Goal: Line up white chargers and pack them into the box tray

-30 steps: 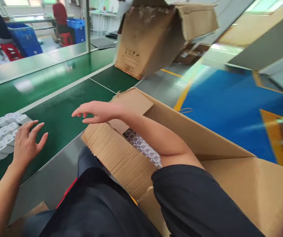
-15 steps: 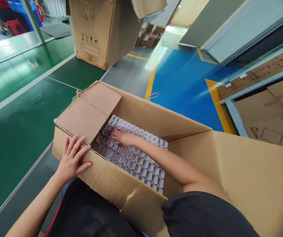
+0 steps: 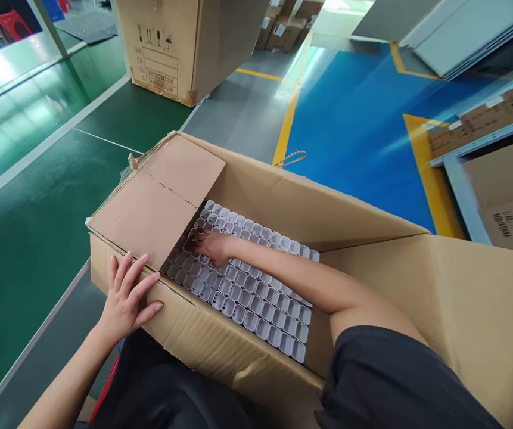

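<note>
A large open cardboard box (image 3: 256, 369) stands in front of me, its left flap (image 3: 158, 196) folded over that end. Inside are rows of small white, translucent plastic containers (image 3: 263, 328), packed tightly with their openings facing up. My right hand (image 3: 214, 245) reaches down among the containers near the flap. Its fingertips are dark and blurred there, so whether they hold one is unclear. My left hand (image 3: 126, 298) rests on the box's near left edge, fingers stretched out and the thumb apart, holding nothing.
A tall closed carton (image 3: 162, 53) stands beyond the box. At right is a shelf rack (image 3: 466, 190) with cartons. More cartons (image 3: 285, 33) are stacked at the back. A red stool (image 3: 12, 27) shows far left. A cord loop (image 3: 294, 157) shows behind the box's far edge.
My right hand's fingers, stretched out over the containers before, now point more downward among them. The camera view has shifted. My left hand stays on the box edge.
</note>
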